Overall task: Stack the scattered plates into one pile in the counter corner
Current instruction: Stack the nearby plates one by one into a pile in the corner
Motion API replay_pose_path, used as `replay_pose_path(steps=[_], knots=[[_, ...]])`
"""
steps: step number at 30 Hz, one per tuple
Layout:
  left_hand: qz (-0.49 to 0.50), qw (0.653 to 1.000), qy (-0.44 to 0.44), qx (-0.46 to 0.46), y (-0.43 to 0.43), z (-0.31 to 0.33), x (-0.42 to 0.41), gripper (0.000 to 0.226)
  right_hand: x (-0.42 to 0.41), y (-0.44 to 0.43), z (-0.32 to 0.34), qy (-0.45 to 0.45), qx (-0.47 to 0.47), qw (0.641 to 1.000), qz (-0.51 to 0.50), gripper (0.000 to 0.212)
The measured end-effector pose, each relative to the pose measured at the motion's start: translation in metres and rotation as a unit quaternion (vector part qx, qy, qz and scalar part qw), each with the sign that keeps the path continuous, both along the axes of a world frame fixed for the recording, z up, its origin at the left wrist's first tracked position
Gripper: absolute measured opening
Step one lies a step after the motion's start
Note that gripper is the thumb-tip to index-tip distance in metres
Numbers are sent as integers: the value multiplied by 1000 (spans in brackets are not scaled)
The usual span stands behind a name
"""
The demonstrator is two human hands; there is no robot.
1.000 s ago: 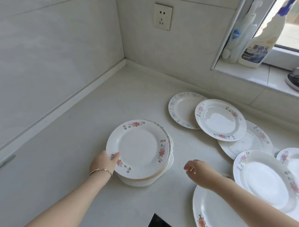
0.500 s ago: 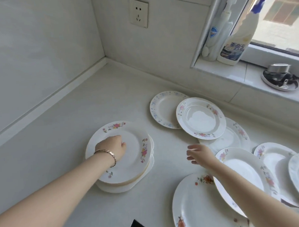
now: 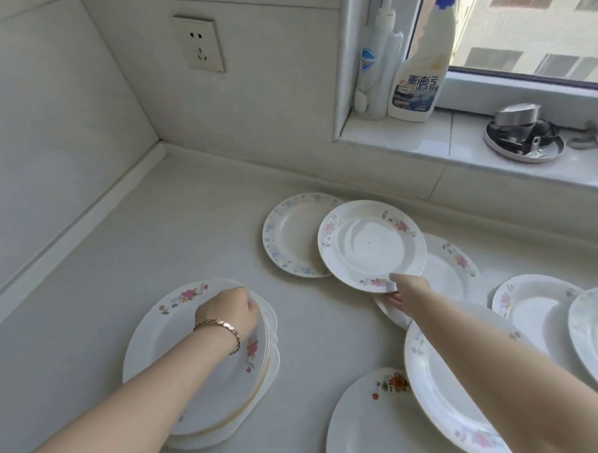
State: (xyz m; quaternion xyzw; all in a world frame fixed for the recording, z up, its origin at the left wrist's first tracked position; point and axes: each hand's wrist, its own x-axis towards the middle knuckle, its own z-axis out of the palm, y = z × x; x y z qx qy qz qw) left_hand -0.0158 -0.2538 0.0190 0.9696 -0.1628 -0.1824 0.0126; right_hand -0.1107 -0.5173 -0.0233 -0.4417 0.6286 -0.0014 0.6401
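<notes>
Head cam: right hand pinches plate near-rim, left hand grips stack.

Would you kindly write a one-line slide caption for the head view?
Left hand rests on the plate pile while right hand pinches the rim of a pink-flowered plate.

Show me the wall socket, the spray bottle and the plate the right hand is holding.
socket (image 3: 200, 44): head view, middle of its faceplate.
spray bottle (image 3: 416, 87): head view, on its label.
plate (image 3: 370, 243): head view, centre of its well.
</notes>
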Motion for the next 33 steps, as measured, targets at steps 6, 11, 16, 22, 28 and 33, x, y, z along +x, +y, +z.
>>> replay_pose_path(steps=[6,11,16,22,28,33], knots=[[46,999,10,-14,26,-9,9,30,-9,-5,-9,-107,2,992,-67,32],[86,996,2,-33,54,-7,14,22,-23,3,19,-189,-10,982,17,11],[144,989,-4,-39,97,-6,10,21,-16,60,49,-245,25,959,140,13],[219,972,7,-79,147,-9,-7,23,0,154,49,-219,46,948,228,16],[244,967,-4,-71,182,-19,-25,18,-8,197,30,-179,29,954,238,18],[269,960,-4,-77,197,-26,-29,18,-19,213,24,-186,-6,952,244,23]])
